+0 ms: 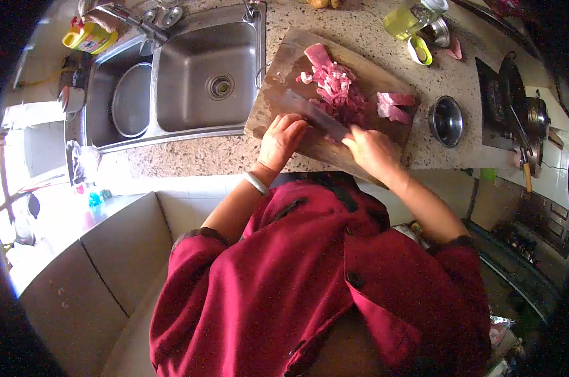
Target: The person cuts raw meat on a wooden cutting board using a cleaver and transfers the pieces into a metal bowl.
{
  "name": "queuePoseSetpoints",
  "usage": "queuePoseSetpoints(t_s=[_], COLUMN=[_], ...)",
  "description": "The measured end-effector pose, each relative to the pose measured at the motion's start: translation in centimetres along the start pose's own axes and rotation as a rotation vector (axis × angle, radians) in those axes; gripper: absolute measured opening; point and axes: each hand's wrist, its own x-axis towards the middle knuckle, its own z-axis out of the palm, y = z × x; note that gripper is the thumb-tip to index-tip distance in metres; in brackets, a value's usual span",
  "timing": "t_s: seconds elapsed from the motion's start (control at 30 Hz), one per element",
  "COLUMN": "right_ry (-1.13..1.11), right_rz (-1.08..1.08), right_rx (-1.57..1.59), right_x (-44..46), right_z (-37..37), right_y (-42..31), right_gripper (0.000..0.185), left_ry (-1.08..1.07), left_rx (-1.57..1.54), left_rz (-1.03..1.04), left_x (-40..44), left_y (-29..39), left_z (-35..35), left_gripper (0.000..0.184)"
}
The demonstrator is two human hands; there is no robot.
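On a wooden cutting board (284, 60) lies a pile of cut pink meat (338, 91), with a larger piece at its top end. Two thicker chunks of meat (395, 107) rest near the board's right edge. My right hand (372, 151) is closed round the handle of a knife (314, 115), whose broad blade points up and left, just below the pile. My left hand (283, 139) is at the board's lower left, by the blade, with its fingers curled together; whether anything is under them is hidden.
A double sink (202, 47) is left of the board, with a basin (132, 100) in its left bowl. A metal bowl (446, 121) stands right of the board. Behind it are a jar (410, 19) and a small green-rimmed dish (419, 50). A wok (514, 88) is far right.
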Motion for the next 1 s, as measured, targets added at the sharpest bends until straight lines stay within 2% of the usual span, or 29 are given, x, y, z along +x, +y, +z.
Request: queuePoseSetpoints(t_s=[0.17, 0.23, 0.37, 0.43, 0.47, 0.63, 0.73, 0.9, 1.0], right_ry=[0.061, -0.021, -0.044, -0.124, -0.132, 0.136, 0.047, 0.062, -0.014], right_rz=[0.012, -0.011, -0.039, 0.003, 0.001, -0.176, -0.047, 0.016, 0.0], right_rx=[-0.034, -0.06, 0.042, -0.013, -0.01, 0.065, 0.048, 0.02, -0.016], right_x=[-1.6, -1.8, -2.2, -0.9, 0.2, 4.3, 1.9, -1.5, -2.1], right_z=[-0.5, -1.6, -1.9, -1.6, -0.6, 3.4, 2.1, -0.6, -1.5], right_y=[2.2, 0.6, 0.4, -0.6, -0.9, -1.2, 0.1, 1.5, 0.8], right_gripper=[0.024, 0.023, 0.023, 0.023, 0.023, 0.023, 0.024, 0.023, 0.022], left_ry=[0.041, 0.056, -0.016, -0.049, -0.035, 0.024, 0.049, 0.038, 0.021], left_rx=[-0.023, -0.002, -0.006, -0.023, -0.021, 0.007, 0.024, -0.012, -0.005], left_rz=[-0.013, -0.03, -0.046, -0.071, -0.026, 0.027, 0.026, -0.008, 0.004], left_x=[-0.3, -0.1, -0.3, -0.5, -0.5, -0.4, -0.5, -0.4, -0.3], left_y=[0.4, 0.5, 0.3, 0.0, 0.0, 0.0, -0.1, 0.4, 0.5], left_z=[0.1, -0.1, -0.2, 0.1, 0.2, 0.5, 0.7, 0.1, -0.3], left_gripper=[0.019, 0.019, 0.02, 0.021, 0.02, 0.017, 0.016, 0.017, 0.018])
